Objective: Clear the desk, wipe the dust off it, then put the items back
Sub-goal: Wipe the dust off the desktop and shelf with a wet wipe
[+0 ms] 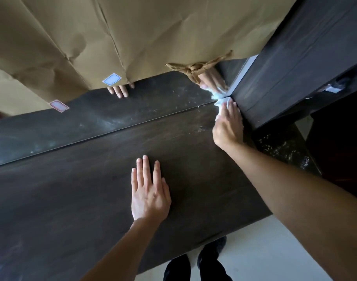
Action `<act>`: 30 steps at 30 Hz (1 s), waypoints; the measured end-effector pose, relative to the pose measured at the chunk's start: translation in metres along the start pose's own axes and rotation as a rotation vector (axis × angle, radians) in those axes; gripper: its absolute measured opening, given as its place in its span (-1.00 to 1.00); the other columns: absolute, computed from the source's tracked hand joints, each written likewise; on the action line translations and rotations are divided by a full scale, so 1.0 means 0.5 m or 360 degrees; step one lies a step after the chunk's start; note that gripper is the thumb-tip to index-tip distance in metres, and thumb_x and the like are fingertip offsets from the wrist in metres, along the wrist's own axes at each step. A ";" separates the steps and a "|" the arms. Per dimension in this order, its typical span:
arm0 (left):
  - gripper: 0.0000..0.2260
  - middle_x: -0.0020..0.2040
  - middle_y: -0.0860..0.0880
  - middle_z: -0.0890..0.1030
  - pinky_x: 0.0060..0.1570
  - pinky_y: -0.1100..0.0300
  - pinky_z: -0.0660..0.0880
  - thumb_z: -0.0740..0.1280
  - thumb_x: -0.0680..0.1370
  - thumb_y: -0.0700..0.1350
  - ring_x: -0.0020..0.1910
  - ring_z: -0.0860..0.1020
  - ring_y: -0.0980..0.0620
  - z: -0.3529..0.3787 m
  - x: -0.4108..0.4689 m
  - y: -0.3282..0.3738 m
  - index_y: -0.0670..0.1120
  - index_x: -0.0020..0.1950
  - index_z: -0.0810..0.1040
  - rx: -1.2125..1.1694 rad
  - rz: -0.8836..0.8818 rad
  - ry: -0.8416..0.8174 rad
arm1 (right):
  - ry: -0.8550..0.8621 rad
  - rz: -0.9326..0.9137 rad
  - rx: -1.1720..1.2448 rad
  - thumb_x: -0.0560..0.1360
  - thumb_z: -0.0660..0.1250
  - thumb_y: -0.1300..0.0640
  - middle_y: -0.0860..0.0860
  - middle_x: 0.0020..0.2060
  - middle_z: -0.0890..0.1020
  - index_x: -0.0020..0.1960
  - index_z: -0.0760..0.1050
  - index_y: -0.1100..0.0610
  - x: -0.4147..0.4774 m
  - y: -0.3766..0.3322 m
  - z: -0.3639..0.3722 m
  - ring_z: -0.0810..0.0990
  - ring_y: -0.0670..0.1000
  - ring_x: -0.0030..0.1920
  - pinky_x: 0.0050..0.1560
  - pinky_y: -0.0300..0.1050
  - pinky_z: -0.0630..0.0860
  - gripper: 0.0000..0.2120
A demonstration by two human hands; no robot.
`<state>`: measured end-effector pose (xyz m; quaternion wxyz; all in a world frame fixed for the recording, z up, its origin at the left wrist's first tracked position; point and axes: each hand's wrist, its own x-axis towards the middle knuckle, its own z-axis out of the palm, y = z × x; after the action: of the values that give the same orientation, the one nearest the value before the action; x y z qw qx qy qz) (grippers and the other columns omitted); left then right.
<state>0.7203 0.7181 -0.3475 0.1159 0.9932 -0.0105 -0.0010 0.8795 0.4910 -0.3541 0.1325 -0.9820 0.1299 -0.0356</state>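
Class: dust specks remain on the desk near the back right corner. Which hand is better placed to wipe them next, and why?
Right. The right hand already presses the white tissue into that corner, beside the dust specks. The left hand lies flat and empty mid-desk, only bracing.

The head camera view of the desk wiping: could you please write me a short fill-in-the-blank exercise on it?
1. The right hand presses a white ____ into the desk's far right corner.
2. The left hand rests ____ on the dark desk top, holding nothing.
3. Brown ____ covers the upper part of the mirror behind the desk.
4. The label on it nearest the middle has a ____ border.

Missing words: cloth; flat; paper; blue
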 end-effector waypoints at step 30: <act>-0.56 0.47 -0.31 0.23 0.44 -0.11 0.09 0.06 0.56 -0.09 0.48 0.14 -0.26 0.000 0.003 0.000 -0.24 0.38 0.38 -0.0040 0.0037 0.0029 | -0.0140 -0.0369 0.0150 0.42 0.17 0.50 0.27 0.41 0.30 0.39 0.31 0.32 -0.090 0.060 -0.032 0.25 0.25 0.44 0.45 0.11 0.19 -0.47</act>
<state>0.7221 0.7183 -0.3475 0.1283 0.9915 -0.0210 0.0092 0.8271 0.4709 -0.3482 0.1790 -0.9837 0.0077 -0.0136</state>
